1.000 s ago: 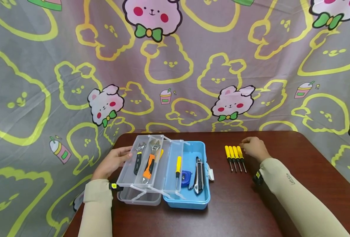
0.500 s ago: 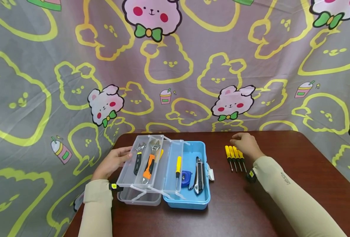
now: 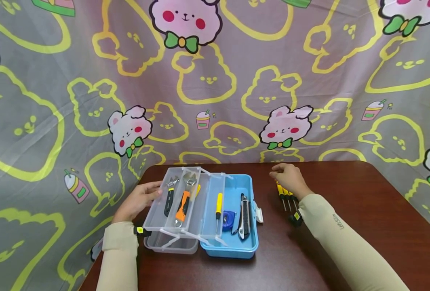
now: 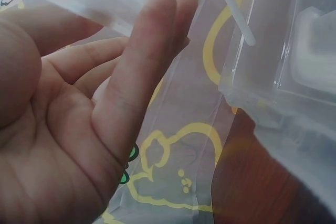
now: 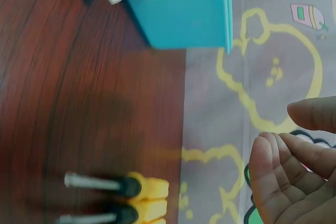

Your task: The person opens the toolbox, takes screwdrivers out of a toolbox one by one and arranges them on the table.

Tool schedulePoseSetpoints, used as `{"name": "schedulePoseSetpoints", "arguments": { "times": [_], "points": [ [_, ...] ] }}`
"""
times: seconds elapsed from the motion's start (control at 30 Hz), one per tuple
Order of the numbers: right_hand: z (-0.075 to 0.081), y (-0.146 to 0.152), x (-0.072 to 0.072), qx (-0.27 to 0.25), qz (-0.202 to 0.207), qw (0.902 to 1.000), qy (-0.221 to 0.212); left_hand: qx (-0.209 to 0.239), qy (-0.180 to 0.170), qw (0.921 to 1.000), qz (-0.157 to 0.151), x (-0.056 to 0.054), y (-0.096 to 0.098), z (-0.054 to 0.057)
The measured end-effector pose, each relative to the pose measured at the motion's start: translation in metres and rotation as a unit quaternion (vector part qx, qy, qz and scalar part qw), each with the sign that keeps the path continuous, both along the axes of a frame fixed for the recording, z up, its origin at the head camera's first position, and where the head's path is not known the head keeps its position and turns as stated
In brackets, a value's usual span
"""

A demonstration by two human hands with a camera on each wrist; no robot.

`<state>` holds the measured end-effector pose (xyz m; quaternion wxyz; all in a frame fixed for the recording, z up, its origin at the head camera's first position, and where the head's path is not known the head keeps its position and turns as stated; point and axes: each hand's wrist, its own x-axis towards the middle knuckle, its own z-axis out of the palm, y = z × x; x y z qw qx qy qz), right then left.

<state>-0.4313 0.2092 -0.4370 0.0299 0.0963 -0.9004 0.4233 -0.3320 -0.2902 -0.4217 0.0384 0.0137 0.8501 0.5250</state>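
My left hand (image 3: 138, 199) grips the left edge of the raised clear plastic tray (image 3: 154, 223) of a blue toolbox (image 3: 233, 254), its thumb at the rim. A black adjustable wrench (image 3: 169, 201) and an orange-handled adjustable wrench (image 3: 182, 207) lie in this tray. One yellow screwdriver (image 3: 219, 205) lies in the tray section farther right. My right hand (image 3: 290, 178) hovers over a row of yellow-handled screwdrivers (image 3: 281, 194) on the table, partly hiding them. In the right wrist view its thumb and fingers (image 5: 262, 169) are apart, with nothing between them.
In the blue base lie a blue tape measure (image 3: 228, 220) and a utility knife (image 3: 244, 220). A white latch (image 3: 259, 215) juts from the box's right side. The brown table (image 3: 349, 202) meets a patterned cloth (image 3: 233, 93) behind.
My right hand has moved left across the screwdrivers' handle ends, from their right side to above their left end. My left hand stays on the tray.
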Motion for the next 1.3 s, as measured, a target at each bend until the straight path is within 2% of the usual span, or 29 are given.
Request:
{"name": "schedulePoseSetpoints", "arguments": {
  "times": [0.17, 0.4, 0.63, 0.77, 1.1, 1.3],
  "points": [
    [0.002, -0.012, 0.005, -0.012, 0.007, 0.9999, 0.009, 0.008, 0.004, 0.9999, -0.007, 0.0, 0.001, 0.0],
    [0.004, -0.027, 0.009, -0.022, 0.021, 0.9994, 0.014, 0.011, -0.004, 0.9999, 0.001, 0.0, 0.0, 0.003],
    [0.005, -0.04, 0.012, -0.031, 0.026, 0.9992, 0.005, 0.019, -0.01, 0.9997, -0.012, -0.003, 0.0, 0.005],
    [0.006, -0.051, 0.013, -0.04, 0.039, 0.9984, 0.005, 0.016, -0.013, 0.9998, -0.008, -0.003, 0.0, 0.005],
    [0.011, -0.079, 0.015, -0.039, 0.052, 0.9977, 0.018, 0.025, -0.017, 0.9996, 0.002, -0.003, -0.001, 0.001],
    [0.015, -0.091, 0.019, -0.041, 0.065, 0.9969, 0.02, 0.032, -0.008, 0.9995, -0.002, -0.003, -0.002, 0.0]
  ]
}}
